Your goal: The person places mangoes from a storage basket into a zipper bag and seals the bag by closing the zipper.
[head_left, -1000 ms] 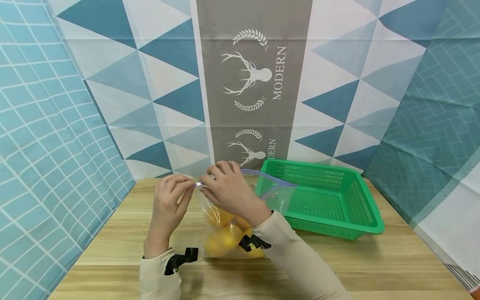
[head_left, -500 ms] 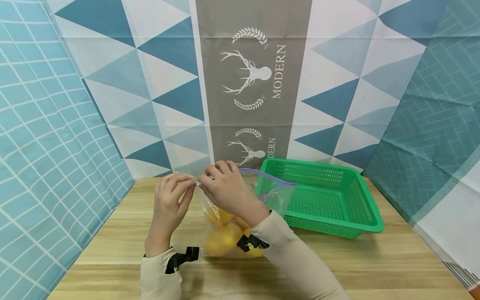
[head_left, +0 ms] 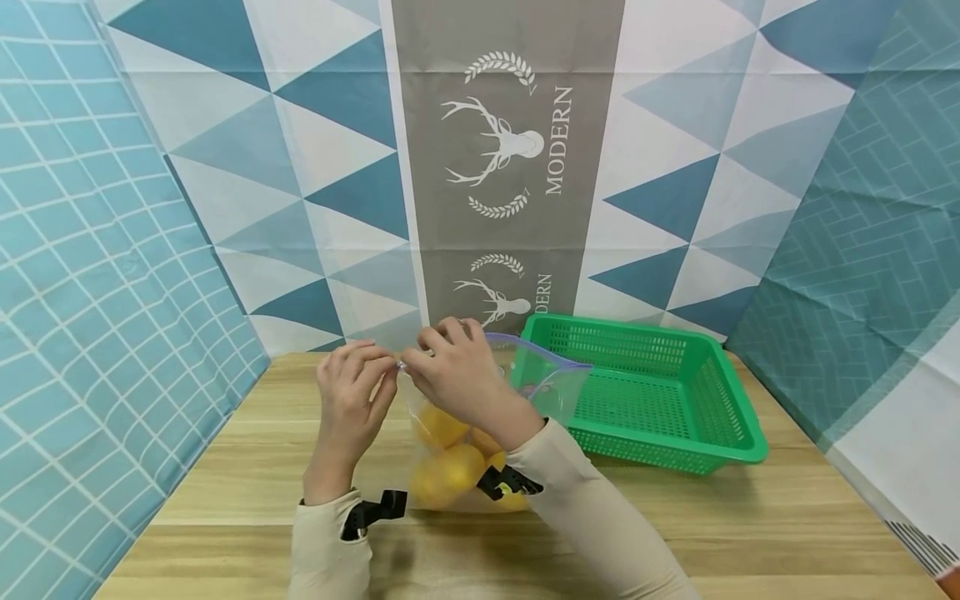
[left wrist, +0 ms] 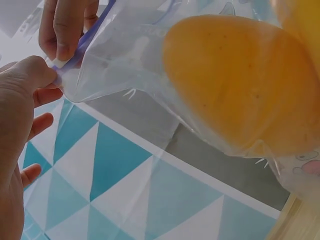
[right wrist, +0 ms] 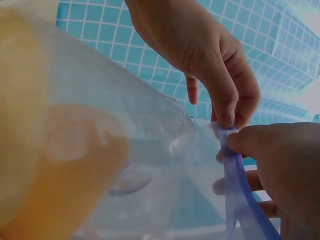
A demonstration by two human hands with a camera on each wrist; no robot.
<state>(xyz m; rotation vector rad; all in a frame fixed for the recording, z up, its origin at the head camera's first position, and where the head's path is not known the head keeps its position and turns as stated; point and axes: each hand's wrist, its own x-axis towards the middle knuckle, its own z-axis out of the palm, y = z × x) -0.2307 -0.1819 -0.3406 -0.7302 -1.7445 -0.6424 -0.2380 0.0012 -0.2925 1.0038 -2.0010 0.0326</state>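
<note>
A clear zip bag (head_left: 558,392) with a purple zip strip (right wrist: 243,192) stands on the table, holding several yellow-orange fruits (head_left: 448,471). One smooth, faintly speckled fruit shows large through the plastic in the left wrist view. My left hand (head_left: 352,400) pinches the bag's top left corner between thumb and forefinger. Right beside it, my right hand (head_left: 467,379) grips the strip, its thumb at a small white slider (right wrist: 231,132). To the right of my hands the bag's mouth gapes. My right hand and forearm hide part of the bag in the head view.
A green perforated basket (head_left: 637,408) stands behind and to the right of the bag, close to it. The wooden table (head_left: 232,500) ends at a patterned backdrop (head_left: 510,208) at the back and a blue tiled-print sheet (head_left: 97,275) on the left.
My left hand has shifted slightly to the right, and the bag's pinched corner has moved with it. My right hand stays nearly in place, still on the strip.
</note>
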